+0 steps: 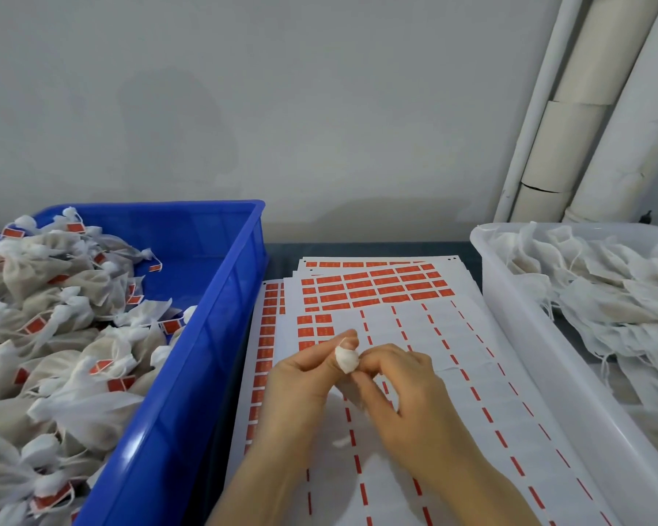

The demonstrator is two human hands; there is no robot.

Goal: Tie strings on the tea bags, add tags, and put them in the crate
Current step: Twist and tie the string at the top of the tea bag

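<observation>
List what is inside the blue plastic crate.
A heap of tied white mesh tea bags with orange paper tags fills the left of the blue plastic crate; whatever lies beneath the heap is hidden.

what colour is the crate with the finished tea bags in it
Blue. The crate on the left shows plainly in the head view, the only one.

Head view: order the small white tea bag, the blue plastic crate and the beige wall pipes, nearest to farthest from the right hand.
1. The small white tea bag, pinched by the right hand.
2. The blue plastic crate, on the left.
3. The beige wall pipes, far back right.
</observation>
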